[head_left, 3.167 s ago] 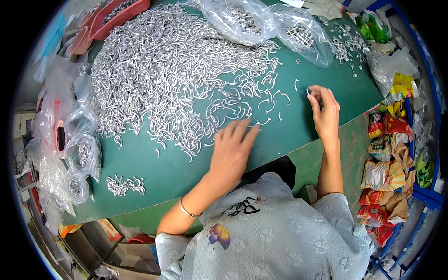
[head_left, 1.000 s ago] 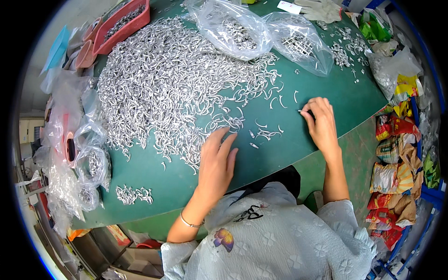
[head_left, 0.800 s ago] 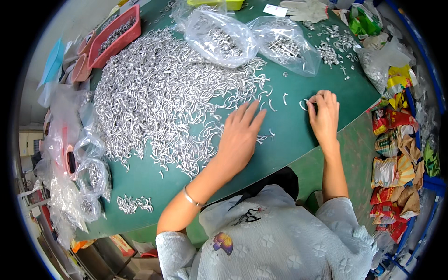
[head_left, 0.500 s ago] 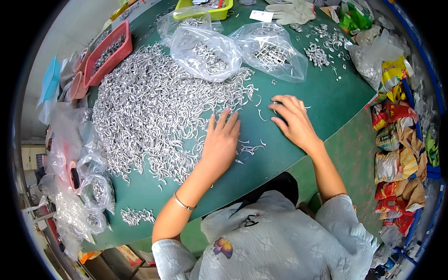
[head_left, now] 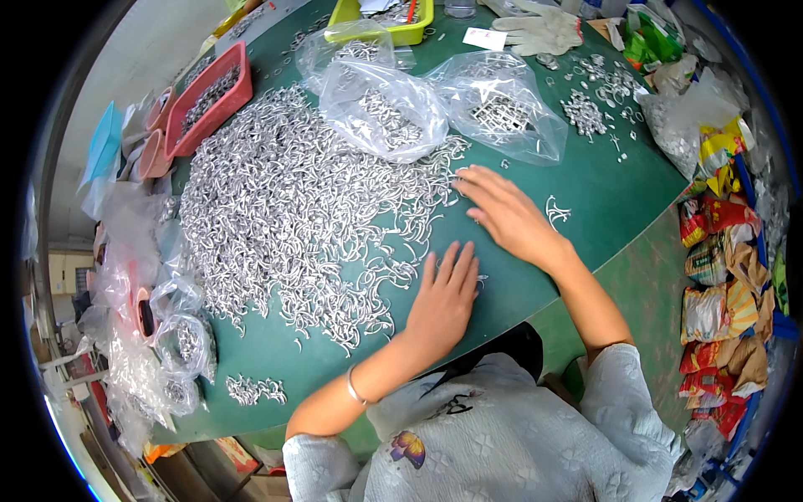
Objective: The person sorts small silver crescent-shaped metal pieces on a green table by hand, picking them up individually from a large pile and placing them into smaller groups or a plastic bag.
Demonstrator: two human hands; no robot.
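Observation:
A broad heap of small curved silver metal pieces [head_left: 284, 209] covers the left and middle of the green table [head_left: 510, 276]. My left hand [head_left: 443, 299] lies palm down near the table's front edge, fingers stretched out, with a few pieces partly hidden under and beside it. Further off, my right hand [head_left: 512, 216] reaches to the heap's right edge. Its fingers are extended and apart from the thumb, and the fingertips touch or hover over loose pieces there. A little cluster of the same pieces [head_left: 556, 212] rests just right of that hand.
Clear plastic bags of metal parts [head_left: 385, 109] lie behind the heap. A red bin [head_left: 242, 75] stands back left, a yellow-green tray [head_left: 410, 33] at the back. A glove [head_left: 539, 32] and scattered parts [head_left: 585, 113] are back right; a small pile [head_left: 255, 390] sits front left.
My left hand has slid right and nearer, away from the heap. My right hand has shifted left to the heap's edge, leaving a small cluster on its right. The view has shifted slightly.

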